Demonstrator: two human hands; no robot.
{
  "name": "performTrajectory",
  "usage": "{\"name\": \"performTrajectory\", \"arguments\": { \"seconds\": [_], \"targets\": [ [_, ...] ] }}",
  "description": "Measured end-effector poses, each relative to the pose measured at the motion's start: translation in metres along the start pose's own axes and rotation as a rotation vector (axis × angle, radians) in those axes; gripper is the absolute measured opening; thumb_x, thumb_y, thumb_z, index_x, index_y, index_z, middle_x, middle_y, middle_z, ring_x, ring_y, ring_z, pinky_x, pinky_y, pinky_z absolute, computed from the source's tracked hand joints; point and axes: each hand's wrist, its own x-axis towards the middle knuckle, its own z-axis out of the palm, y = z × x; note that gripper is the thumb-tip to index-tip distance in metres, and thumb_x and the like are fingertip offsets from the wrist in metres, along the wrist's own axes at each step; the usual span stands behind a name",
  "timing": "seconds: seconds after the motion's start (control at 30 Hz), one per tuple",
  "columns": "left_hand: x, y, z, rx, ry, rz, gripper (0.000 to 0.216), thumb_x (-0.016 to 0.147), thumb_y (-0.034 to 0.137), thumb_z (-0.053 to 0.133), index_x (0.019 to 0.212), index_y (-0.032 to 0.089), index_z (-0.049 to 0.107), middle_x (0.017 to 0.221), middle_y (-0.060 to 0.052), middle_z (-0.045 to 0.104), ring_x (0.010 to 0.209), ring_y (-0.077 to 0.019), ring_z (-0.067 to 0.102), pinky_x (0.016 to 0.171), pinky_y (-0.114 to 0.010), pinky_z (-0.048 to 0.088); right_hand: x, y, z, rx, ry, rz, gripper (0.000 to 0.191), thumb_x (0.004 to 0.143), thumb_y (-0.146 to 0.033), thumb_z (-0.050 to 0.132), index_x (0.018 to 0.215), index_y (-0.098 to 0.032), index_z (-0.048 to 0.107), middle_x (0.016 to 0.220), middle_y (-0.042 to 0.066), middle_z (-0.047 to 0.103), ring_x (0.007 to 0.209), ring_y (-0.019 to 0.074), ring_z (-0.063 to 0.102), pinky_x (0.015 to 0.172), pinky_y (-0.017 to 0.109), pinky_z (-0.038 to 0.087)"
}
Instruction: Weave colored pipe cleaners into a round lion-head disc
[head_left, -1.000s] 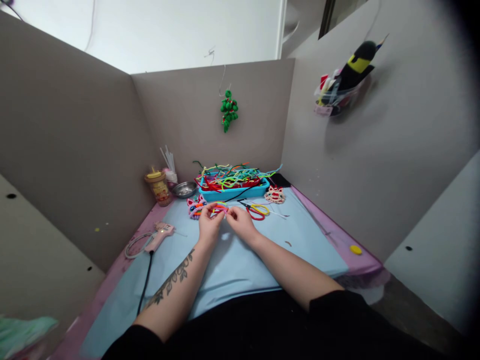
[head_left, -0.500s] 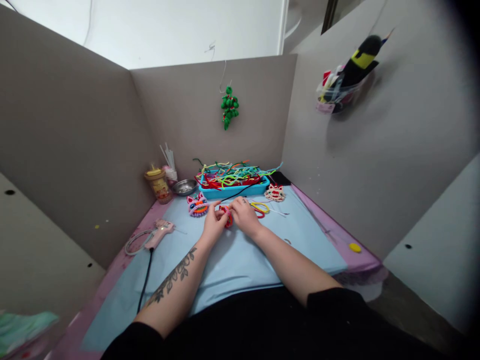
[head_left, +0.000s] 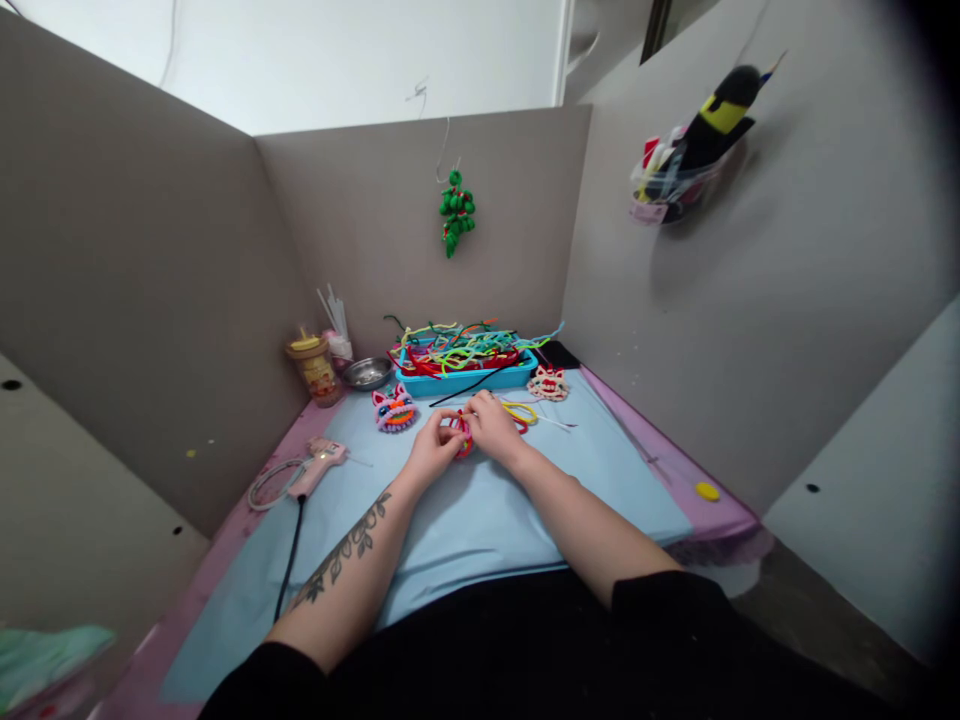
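Note:
Between my two hands is a small red and pink pipe-cleaner piece [head_left: 465,444], partly covered by my fingers. My left hand [head_left: 435,446] pinches it from the left side. From the right, my right hand [head_left: 489,425] has its fingers closed on the same piece. Just left of them lies a purple pipe-cleaner animal face [head_left: 394,410] with pink ears and an orange mouth. A cream and red one [head_left: 549,384] rests to the right. Yellow-handled scissors [head_left: 523,412] lie partly behind my right hand, and a black pipe cleaner [head_left: 469,388] lies beyond both hands.
A blue tray [head_left: 469,382] heaped with coloured pipe cleaners stands at the back. To its left are a metal bowl [head_left: 367,374] and a lidded cup [head_left: 315,370]. A pink glue gun [head_left: 319,465] with its cord lies at left. Grey partitions [head_left: 420,230] surround the table.
Both hands have turned the red and pink piece slightly, and my left hand has shifted a little right. The whole view has moved slightly.

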Motion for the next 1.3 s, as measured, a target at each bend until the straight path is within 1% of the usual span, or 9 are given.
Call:
{"name": "performTrajectory", "arguments": {
  "seconds": [0.1,0.23,0.37,0.53,0.67,0.87,1.0,1.17,1.3],
  "targets": [
    [0.000,0.002,0.000,-0.017,-0.029,-0.008,0.039,0.064,0.032,0.071,0.093,0.018,0.049,0.057,0.003,0.060,0.047,-0.0100,0.053,0.047,-0.019,0.036,0.000,0.001,0.002,0.053,0.022,0.039,0.014,0.078,-0.008,0.046,0.070,-0.018,0.053,0.082,0.005,0.051,0.081,0.0187,0.048,0.075,0.031,0.037],
    [-0.001,0.006,0.001,-0.008,-0.050,-0.019,0.036,0.064,0.033,0.071,0.089,0.017,0.050,0.055,0.004,0.058,0.047,-0.0096,0.052,0.048,-0.020,0.036,0.000,0.002,0.003,0.115,0.063,0.060,0.014,0.076,-0.008,0.045,0.068,-0.018,0.051,0.080,0.004,0.049,0.080,0.0177,0.048,0.076,0.031,0.038],
    [-0.001,0.007,0.004,-0.011,-0.010,-0.013,0.035,0.063,0.036,0.072,0.083,0.016,0.052,0.057,0.002,0.059,0.049,-0.0101,0.053,0.049,-0.020,0.037,0.001,0.003,0.002,0.218,0.073,0.105,0.013,0.074,-0.010,0.048,0.065,-0.018,0.050,0.074,0.001,0.048,0.074,0.0154,0.048,0.070,0.028,0.038],
    [0.000,0.003,0.005,-0.106,0.058,-0.062,0.036,0.063,0.038,0.071,0.081,0.018,0.047,0.051,0.005,0.057,0.042,-0.0088,0.049,0.045,-0.020,0.035,0.002,0.001,0.000,0.323,0.013,0.168,0.012,0.070,-0.013,0.053,0.060,-0.018,0.051,0.067,-0.002,0.048,0.067,0.0133,0.048,0.065,0.026,0.036],
    [0.001,0.002,0.003,-0.126,0.073,-0.077,0.034,0.062,0.032,0.071,0.079,0.020,0.045,0.046,0.008,0.053,0.039,-0.0080,0.046,0.044,-0.019,0.034,0.002,0.000,-0.001,0.324,0.019,0.140,0.012,0.070,-0.013,0.052,0.060,-0.018,0.050,0.068,-0.002,0.048,0.067,0.0127,0.047,0.065,0.026,0.036],
    [0.000,0.003,0.005,-0.131,0.055,-0.051,0.027,0.062,0.022,0.065,0.075,0.020,0.042,0.045,0.010,0.048,0.038,-0.0064,0.042,0.043,-0.017,0.031,0.001,-0.002,0.002,0.255,0.051,0.102,0.013,0.071,-0.010,0.049,0.061,-0.018,0.048,0.070,0.000,0.046,0.070,0.0142,0.046,0.067,0.027,0.035],
    [-0.001,0.005,0.007,-0.136,0.043,-0.051,0.026,0.062,0.020,0.064,0.074,0.020,0.041,0.045,0.010,0.046,0.039,-0.0054,0.040,0.043,-0.017,0.029,0.000,-0.002,0.005,0.225,0.062,0.095,0.013,0.072,-0.010,0.046,0.061,-0.019,0.048,0.071,0.001,0.045,0.070,0.0153,0.045,0.068,0.028,0.035],
    [-0.002,0.005,0.008,-0.141,0.029,-0.074,0.024,0.061,0.019,0.063,0.073,0.020,0.042,0.047,0.009,0.047,0.039,-0.0055,0.041,0.043,-0.017,0.029,-0.002,-0.001,0.011,0.199,0.095,0.085,0.013,0.071,-0.010,0.046,0.062,-0.019,0.047,0.071,0.002,0.046,0.071,0.0163,0.046,0.068,0.029,0.037],
    [-0.001,0.003,0.008,-0.170,0.023,-0.086,0.025,0.060,0.021,0.065,0.072,0.020,0.043,0.045,0.009,0.047,0.037,-0.0064,0.041,0.042,-0.018,0.029,-0.001,-0.002,0.009,0.211,0.094,0.094,0.013,0.072,-0.012,0.046,0.061,-0.019,0.049,0.071,0.002,0.047,0.071,0.0163,0.047,0.070,0.030,0.039]
  ]
}}
